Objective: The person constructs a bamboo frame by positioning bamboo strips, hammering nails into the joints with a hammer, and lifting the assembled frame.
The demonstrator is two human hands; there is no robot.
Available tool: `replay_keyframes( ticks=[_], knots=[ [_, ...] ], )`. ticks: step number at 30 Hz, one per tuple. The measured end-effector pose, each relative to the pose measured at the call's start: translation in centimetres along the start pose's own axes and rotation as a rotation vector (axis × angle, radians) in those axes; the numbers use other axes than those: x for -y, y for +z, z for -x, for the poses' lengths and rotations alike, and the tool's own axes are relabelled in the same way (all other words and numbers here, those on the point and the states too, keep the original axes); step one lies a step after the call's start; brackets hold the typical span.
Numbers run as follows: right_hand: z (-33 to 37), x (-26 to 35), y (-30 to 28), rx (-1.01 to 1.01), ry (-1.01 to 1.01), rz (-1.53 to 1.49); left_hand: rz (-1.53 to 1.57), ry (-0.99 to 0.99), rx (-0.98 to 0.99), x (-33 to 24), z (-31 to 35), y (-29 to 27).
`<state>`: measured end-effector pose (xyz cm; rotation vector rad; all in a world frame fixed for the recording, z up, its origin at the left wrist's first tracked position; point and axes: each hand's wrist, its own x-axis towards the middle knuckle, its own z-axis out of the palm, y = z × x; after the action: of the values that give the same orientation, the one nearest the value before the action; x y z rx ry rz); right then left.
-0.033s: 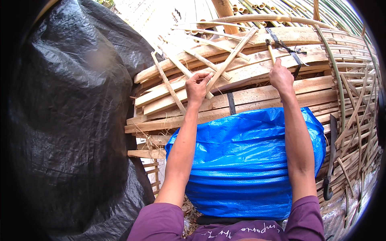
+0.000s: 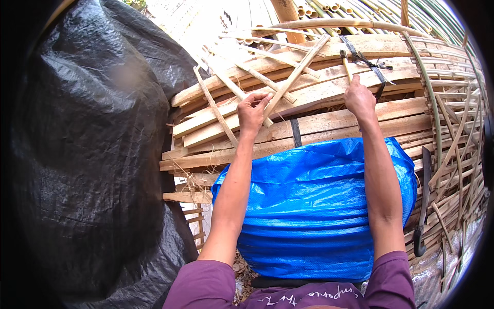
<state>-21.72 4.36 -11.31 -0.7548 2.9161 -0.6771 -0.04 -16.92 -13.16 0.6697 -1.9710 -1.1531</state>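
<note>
My left hand (image 2: 252, 110) is closed around the lower end of a long thin bamboo strip (image 2: 298, 72) that slants up to the right over a stack of split bamboo slats (image 2: 329, 121). My right hand (image 2: 359, 98) rests on the stack further right, gripping a short thin bamboo stick (image 2: 346, 64) that points upward. Both arms reach forward over a blue tarp (image 2: 319, 206) that covers the area in front of my body. Several loose strips lie crossed on the stack near my left hand.
A large black plastic sheet (image 2: 87, 154) fills the left side. A long curved knife (image 2: 423, 206) lies on bamboo strips at the right. Black bands (image 2: 296, 131) tie the slats. Bent bamboo poles (image 2: 437, 118) curve along the right edge.
</note>
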Motion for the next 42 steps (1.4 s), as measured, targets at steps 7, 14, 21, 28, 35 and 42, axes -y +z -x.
replay_keyframes(
  ticks=[7,14,21,28,35,42],
  knots=[
    [0.0,-0.2,0.3,-0.034,-0.026,-0.013,-0.01,-0.012,0.009,0.1,0.0,-0.1],
    [-0.1,-0.3,0.6,-0.046,-0.027,-0.026,0.051,-0.05,0.003,0.7,-0.3,-0.4],
    [-0.6,-0.9,1.4,-0.068,-0.037,-0.187,0.222,-0.103,-0.031,-0.2,-0.1,0.0],
    [-0.6,-0.9,1.4,-0.064,-0.036,-0.202,0.221,-0.073,-0.023,0.4,-0.2,-0.1],
    [-0.6,-0.7,1.1,-0.037,-0.004,-0.185,0.255,-0.081,-0.053,0.4,-0.2,-0.2],
    [-0.5,-0.5,1.1,-0.039,0.005,-0.21,0.11,-0.027,-0.058,-1.2,-1.2,1.4]
  ],
)
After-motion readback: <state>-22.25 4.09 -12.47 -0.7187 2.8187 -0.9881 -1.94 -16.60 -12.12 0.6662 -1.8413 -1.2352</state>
